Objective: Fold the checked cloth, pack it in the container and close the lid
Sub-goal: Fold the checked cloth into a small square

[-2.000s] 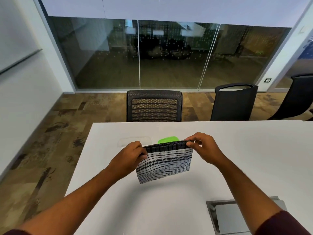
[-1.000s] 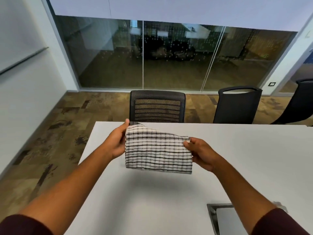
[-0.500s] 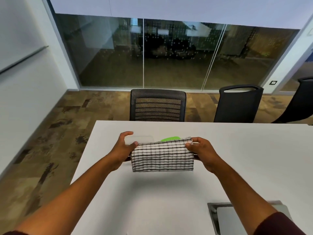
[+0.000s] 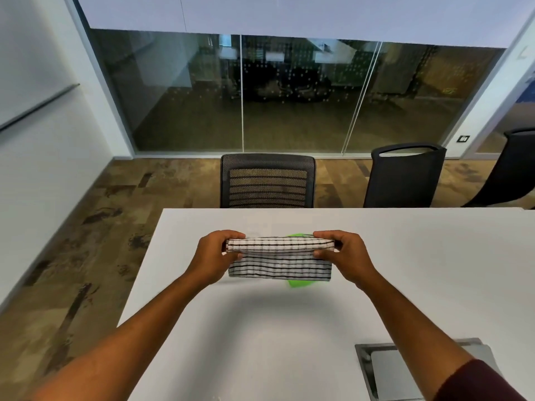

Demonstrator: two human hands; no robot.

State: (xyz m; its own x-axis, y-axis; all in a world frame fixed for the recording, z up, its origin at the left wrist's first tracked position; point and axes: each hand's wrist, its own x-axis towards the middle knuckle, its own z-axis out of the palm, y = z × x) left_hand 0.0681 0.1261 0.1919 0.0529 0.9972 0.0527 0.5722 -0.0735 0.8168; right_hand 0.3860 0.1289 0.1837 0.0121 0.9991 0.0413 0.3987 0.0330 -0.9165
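**A:** Checked cotton, black lines on white: the checked cloth (image 4: 279, 257) is folded into a narrow band and held up off the white table (image 4: 289, 328), its long axis running left to right across the view.

**B:** And the hands?

**A:** One at each short end. The left hand (image 4: 215, 257) pinches the left end, the right hand (image 4: 344, 256) the right end, both closed on the fabric. The top layer is turned over along the length.

**B:** Where does the container lie?

**A:** I can't make it out; the cloth hides whatever sits behind it. Only a bright green lid (image 4: 301, 283) peeks out above and below the band, right of centre, nearer the right hand.

**B:** So is anything packed yet?

**A:** Nothing shows that. I judge the folding nearly done; the packing would go forward and down, beyond the cloth.
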